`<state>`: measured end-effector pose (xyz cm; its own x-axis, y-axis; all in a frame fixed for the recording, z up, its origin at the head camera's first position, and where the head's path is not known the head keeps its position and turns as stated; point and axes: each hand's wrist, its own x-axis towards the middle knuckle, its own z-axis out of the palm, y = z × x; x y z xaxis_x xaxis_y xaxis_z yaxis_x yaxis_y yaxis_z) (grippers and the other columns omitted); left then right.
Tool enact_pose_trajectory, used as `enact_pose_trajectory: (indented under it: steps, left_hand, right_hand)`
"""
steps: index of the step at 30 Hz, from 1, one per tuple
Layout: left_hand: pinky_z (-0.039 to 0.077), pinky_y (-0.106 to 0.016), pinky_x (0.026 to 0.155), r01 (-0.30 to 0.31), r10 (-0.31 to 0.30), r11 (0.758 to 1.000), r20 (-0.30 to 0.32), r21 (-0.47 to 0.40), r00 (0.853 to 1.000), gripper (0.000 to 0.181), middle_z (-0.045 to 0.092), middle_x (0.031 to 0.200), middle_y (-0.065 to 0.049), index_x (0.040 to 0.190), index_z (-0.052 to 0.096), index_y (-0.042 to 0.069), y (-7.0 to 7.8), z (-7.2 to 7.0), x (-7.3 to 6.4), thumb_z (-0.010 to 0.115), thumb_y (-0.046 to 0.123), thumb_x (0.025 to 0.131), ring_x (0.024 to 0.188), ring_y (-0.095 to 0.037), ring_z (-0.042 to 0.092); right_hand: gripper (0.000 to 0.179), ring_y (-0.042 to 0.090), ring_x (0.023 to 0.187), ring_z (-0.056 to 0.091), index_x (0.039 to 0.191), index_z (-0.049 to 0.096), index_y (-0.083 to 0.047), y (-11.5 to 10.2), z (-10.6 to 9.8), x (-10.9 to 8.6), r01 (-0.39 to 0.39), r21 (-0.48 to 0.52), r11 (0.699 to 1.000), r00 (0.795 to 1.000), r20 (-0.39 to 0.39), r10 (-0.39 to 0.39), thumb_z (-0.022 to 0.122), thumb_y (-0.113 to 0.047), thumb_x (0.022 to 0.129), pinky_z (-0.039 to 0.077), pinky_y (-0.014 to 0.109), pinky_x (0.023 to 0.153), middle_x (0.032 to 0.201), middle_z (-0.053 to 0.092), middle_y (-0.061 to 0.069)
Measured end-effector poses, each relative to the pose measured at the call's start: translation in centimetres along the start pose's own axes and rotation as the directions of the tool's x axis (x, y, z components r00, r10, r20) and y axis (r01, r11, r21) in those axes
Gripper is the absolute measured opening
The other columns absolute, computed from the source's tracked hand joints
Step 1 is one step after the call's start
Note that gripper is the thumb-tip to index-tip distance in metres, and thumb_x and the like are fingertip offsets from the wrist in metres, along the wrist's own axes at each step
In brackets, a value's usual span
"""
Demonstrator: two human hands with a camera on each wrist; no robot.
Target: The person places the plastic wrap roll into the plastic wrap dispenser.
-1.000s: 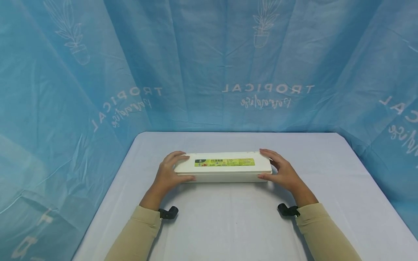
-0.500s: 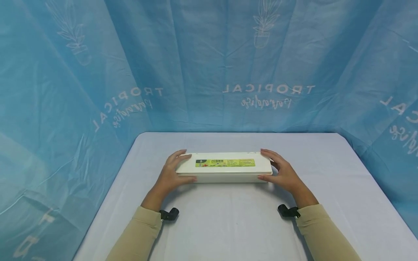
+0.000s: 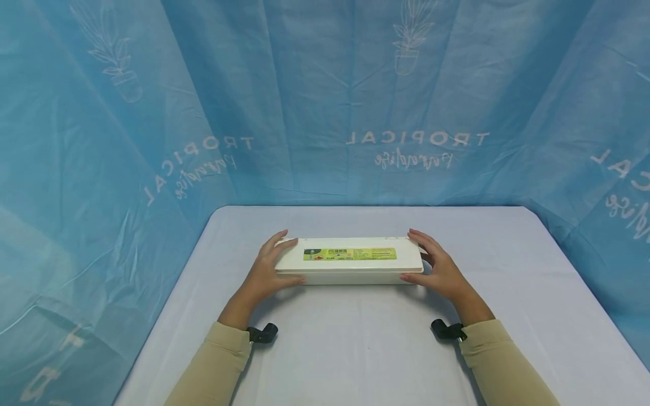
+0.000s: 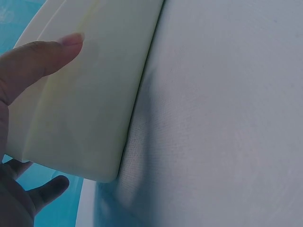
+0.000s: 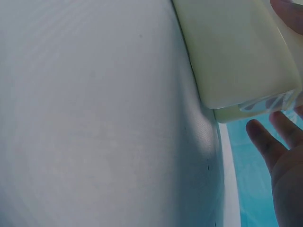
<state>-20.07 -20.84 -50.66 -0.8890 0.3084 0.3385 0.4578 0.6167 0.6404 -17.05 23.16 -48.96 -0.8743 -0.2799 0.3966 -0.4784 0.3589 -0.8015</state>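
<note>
A long white cling film box (image 3: 350,277) lies crosswise on the table, its lid down and a yellow-green label (image 3: 350,254) on top. My left hand (image 3: 260,275) holds its left end, thumb on the front face and fingers at the top and far side. At the other end my right hand (image 3: 443,275) grips likewise, its thumb against the front. In the left wrist view the left thumb (image 4: 45,59) rests on the pale box side. The right wrist view shows the box's end (image 5: 241,56), with some right fingers (image 5: 270,142) spread apart from it.
A white cloth (image 3: 355,344) covers the table. Blue printed curtains (image 3: 315,113) hang behind it and along both sides. Each wrist bears a small black camera, the left one (image 3: 263,332) and the right one (image 3: 447,329).
The left end of the box has shifted slightly to the right, with my left hand following. My right fingertips have risen a little at the far edge. Both hands stay on the box.
</note>
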Motion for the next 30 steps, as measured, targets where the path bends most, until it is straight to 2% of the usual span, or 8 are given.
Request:
enact_pose_trajectory:
  steps: [6, 8, 13, 15, 19, 24, 27, 30]
  left_hand:
    - [0.03, -0.064, 0.116, 0.003, -0.003, 1.0, -0.003, 0.018, 1.0, 0.099, 0.027, 0.17, 0.0, 0.153, 0.057, 0.018, 0.1, -0.2, -0.1, 0.102, 0.04, 0.068, 0.154, -0.034, 0.024]
    - [0.03, -0.065, 0.115, 0.009, -0.009, 1.0, -0.002, 0.017, 1.0, 0.098, 0.027, 0.17, -0.001, 0.153, 0.057, 0.018, 0.2, -0.3, -0.2, 0.102, 0.041, 0.069, 0.154, -0.034, 0.024]
    - [0.031, -0.067, 0.114, 0.021, -0.021, 1.0, 0.007, 0.011, 1.0, 0.095, 0.025, 0.171, -0.004, 0.153, 0.057, 0.019, 0.4, -0.4, -0.2, 0.1, 0.042, 0.072, 0.154, -0.035, 0.023]
    - [0.031, -0.067, 0.114, 0.022, -0.022, 1.0, 0.011, 0.01, 1.0, 0.093, 0.025, 0.171, -0.003, 0.154, 0.057, 0.02, 0.4, -0.4, -0.2, 0.099, 0.042, 0.073, 0.154, -0.034, 0.022]
    - [0.031, -0.067, 0.114, 0.018, -0.018, 1.0, 0.014, 0.016, 1.0, 0.092, 0.023, 0.171, 0.001, 0.154, 0.056, 0.022, 0.4, -0.4, -0.2, 0.098, 0.044, 0.075, 0.154, -0.033, 0.021]
    - [0.031, -0.069, 0.113, -0.001, 0.0, 1.0, 0.016, 0.031, 1.0, 0.094, 0.022, 0.172, 0.001, 0.156, 0.055, 0.023, 0.4, -0.5, -0.1, 0.096, 0.05, 0.076, 0.155, -0.033, 0.02]
    - [0.031, -0.071, 0.111, -0.004, 0.002, 0.999, 0.031, 0.041, 1.0, 0.096, 0.022, 0.172, -0.001, 0.158, 0.052, 0.023, 0.5, -0.7, -0.1, 0.093, 0.054, 0.077, 0.155, -0.034, 0.019]
    - [0.031, -0.072, 0.111, -0.018, 0.014, 0.997, 0.05, 0.07, 0.999, 0.096, 0.023, 0.172, -0.003, 0.16, 0.048, 0.022, 0.8, -1.1, 0.2, 0.088, 0.058, 0.08, 0.155, -0.034, 0.018]
  right_hand:
    - [0.098, 0.04, 0.148, 0.037, 0.156, 0.045, 0.002, -0.2, 0.0, 0.0, -0.009, -0.004, 1.0, 1.0, 0.0, 0.009, 0.096, 0.005, 0.072, 0.039, 0.018, 0.107, 0.164, 0.035, 0.017]
    - [0.098, 0.039, 0.148, 0.037, 0.156, 0.045, 0.002, -0.3, 0.0, 0.1, -0.016, -0.012, 1.0, 1.0, 0.002, 0.016, 0.097, 0.004, 0.072, 0.041, 0.026, 0.11, 0.164, 0.036, 0.017]
    - [0.098, 0.039, 0.148, 0.036, 0.156, 0.044, 0.002, -0.2, 0.0, 0.2, -0.024, -0.02, 1.0, 1.0, 0.011, 0.025, 0.096, 0.002, 0.073, 0.041, 0.055, 0.11, 0.164, 0.035, 0.019]
    - [0.098, 0.04, 0.148, 0.036, 0.156, 0.043, 0.003, 0.0, 0.0, 0.2, -0.02, -0.018, 1.0, 1.0, 0.015, 0.02, 0.096, 0.002, 0.074, 0.039, 0.06, 0.109, 0.163, 0.035, 0.022]
    - [0.1, 0.04, 0.148, 0.036, 0.157, 0.041, 0.002, 1.5, 0.2, 0.3, -0.01, -0.014, 1.0, 1.0, 0.017, 0.01, 0.096, 0.002, 0.074, 0.039, 0.063, 0.109, 0.164, 0.034, 0.021]
    - [0.104, 0.035, 0.149, 0.035, 0.161, 0.04, -0.008, 3.6, 0.1, 0.3, -0.024, -0.007, 1.0, 0.999, 0.034, 0.024, 0.097, -0.004, 0.075, 0.04, 0.061, 0.11, 0.166, 0.032, 0.01]
    - [0.104, 0.035, 0.148, 0.036, 0.163, 0.038, -0.013, 3.8, -0.2, 0.3, -0.046, -0.03, 0.998, 0.997, 0.054, 0.048, 0.098, -0.014, 0.077, 0.043, 0.061, 0.108, 0.167, 0.031, 0.008]
    - [0.1, 0.04, 0.147, 0.037, 0.164, 0.036, -0.013, 3.3, -0.6, 0.5, -0.056, -0.091, 0.994, 0.996, 0.062, 0.061, 0.094, -0.022, 0.083, 0.046, 0.063, 0.105, 0.168, 0.03, 0.012]
